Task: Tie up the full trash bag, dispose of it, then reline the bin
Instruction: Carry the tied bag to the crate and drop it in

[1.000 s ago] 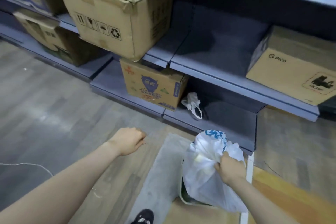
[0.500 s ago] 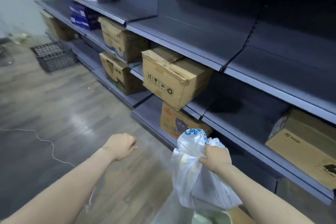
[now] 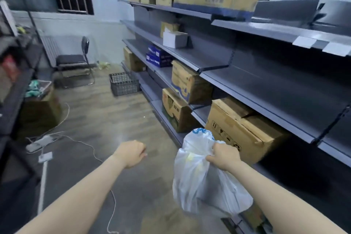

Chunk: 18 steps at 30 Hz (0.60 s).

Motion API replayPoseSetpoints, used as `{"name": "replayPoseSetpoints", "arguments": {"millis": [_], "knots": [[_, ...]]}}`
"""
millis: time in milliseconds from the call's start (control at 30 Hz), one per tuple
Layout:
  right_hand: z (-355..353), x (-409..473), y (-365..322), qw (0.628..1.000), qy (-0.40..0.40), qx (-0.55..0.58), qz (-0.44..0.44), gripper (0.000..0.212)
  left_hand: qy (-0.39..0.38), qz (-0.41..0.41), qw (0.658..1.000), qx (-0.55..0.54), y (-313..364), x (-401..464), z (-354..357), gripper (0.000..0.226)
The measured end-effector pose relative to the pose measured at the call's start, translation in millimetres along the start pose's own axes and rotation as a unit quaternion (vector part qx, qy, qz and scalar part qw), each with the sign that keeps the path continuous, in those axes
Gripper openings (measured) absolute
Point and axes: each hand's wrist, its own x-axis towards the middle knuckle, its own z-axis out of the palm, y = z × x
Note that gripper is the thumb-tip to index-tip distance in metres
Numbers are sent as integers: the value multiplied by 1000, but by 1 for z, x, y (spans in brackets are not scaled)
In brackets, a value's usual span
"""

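A full white trash bag (image 3: pixel 201 182) with blue print near its top hangs in the air at the lower middle-right, clear of the floor. My right hand (image 3: pixel 222 156) is shut on its gathered neck and carries it. To the left of the bag, my left hand (image 3: pixel 133 153) is held out over the floor as a loose fist with nothing in it. The bin is out of view.
Grey metal shelving (image 3: pixel 247 81) with cardboard boxes (image 3: pixel 237 131) runs along the right. Ahead on the wooden floor stand a black plastic crate (image 3: pixel 123 83) and a dark chair (image 3: pixel 76 62). A power strip (image 3: pixel 39 142) and white cables lie at left beside a brown box (image 3: pixel 39 112).
My view has lifted from the floor by the shelf to the room ahead. The bag has come up out of the bin in my right hand; the bin has dropped out of sight.
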Motion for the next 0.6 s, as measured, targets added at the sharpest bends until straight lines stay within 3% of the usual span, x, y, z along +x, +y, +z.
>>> {"name": "replayPoseSetpoints", "arguments": {"millis": [67,400,600], "knots": [[-9,24,-18,1000,6,18,-21,24,2,-25,1000,-8,-21,7,-5,33],[-57,174,-71,990,-22,100,-102,40,4,-136,991,-17,-78,92,-40,33],[-79,262,-98,983,-18,104,-153,35,16,-176,983,-37,-120,138,-48,28]]}}
